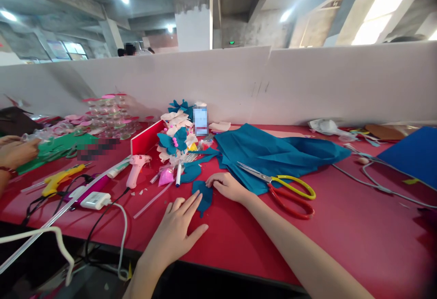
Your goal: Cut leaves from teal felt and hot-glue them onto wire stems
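A small teal felt piece [204, 197] lies on the red table [341, 235] near its front edge. My left hand [177, 233] lies flat on the table with fingers stretched out, its fingertips at the felt piece's left edge. My right hand [228, 185] rests on the upper right of the same piece, fingers curled down and pressing on it. Just right of my right hand lie scissors [287, 190] with yellow and red handles, blades on a large teal felt sheet [273, 153].
A pink glue gun [135, 169], a yellow glue gun [59, 179], a white charger [95, 200] with cables, glue sticks and felt flowers [175, 137] crowd the left. Another person's hand [15, 153] works at far left. A white partition [307, 85] backs the table; blue sheet [414, 153] at right.
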Action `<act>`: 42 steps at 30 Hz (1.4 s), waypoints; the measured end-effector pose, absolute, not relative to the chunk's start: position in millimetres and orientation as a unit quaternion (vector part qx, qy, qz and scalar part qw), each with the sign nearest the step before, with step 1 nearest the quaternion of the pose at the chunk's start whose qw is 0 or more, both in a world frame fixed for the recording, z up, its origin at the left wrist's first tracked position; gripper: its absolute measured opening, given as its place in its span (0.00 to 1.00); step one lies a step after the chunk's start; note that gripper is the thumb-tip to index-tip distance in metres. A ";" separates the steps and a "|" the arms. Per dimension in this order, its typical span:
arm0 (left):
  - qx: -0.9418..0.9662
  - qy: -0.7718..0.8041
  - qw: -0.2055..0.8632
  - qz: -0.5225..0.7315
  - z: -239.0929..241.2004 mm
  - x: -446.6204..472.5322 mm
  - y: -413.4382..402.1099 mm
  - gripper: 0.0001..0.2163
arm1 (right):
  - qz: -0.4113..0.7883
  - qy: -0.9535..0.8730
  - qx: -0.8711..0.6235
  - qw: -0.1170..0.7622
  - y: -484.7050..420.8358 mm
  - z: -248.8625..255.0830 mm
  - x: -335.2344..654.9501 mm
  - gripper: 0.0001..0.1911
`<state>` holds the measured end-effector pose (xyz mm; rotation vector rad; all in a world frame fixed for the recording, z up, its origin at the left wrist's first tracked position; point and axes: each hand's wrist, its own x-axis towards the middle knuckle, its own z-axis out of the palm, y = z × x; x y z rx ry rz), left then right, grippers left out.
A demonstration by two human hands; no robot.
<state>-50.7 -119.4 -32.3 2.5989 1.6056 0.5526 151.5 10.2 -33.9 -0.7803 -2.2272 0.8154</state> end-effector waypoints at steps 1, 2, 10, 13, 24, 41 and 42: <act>0.831 0.526 0.016 0.178 -33.8 -50.3 -118.8 0.28 | 0.307 -0.847 -0.296 0.317 9.8 -33.8 151.5 0.15; 0.827 0.533 0.013 0.176 -35.2 -50.1 -118.4 0.29 | 0.304 -0.848 -0.296 0.316 9.5 -33.8 151.5 0.14; 0.833 0.530 0.015 0.155 -37.1 -51.2 -124.9 0.32 | 0.280 -0.855 -0.301 0.315 8.7 -34.3 151.1 0.12; 0.833 0.535 0.023 0.143 -35.0 -51.0 -124.3 0.33 | 0.281 -0.856 -0.300 0.313 8.3 -34.9 151.0 0.13; 0.825 0.547 0.038 0.133 -38.2 -50.3 -123.4 0.32 | 0.278 -0.860 -0.287 0.318 8.7 -37.0 151.9 0.12; 0.876 0.456 -0.013 0.156 -40.6 -29.0 -94.8 0.36 | 0.295 -0.850 -0.290 0.325 7.9 -35.3 152.5 0.22; 0.876 0.455 -0.007 0.157 -41.0 -28.2 -94.4 0.36 | 0.298 -0.849 -0.289 0.326 8.1 -35.5 152.5 0.23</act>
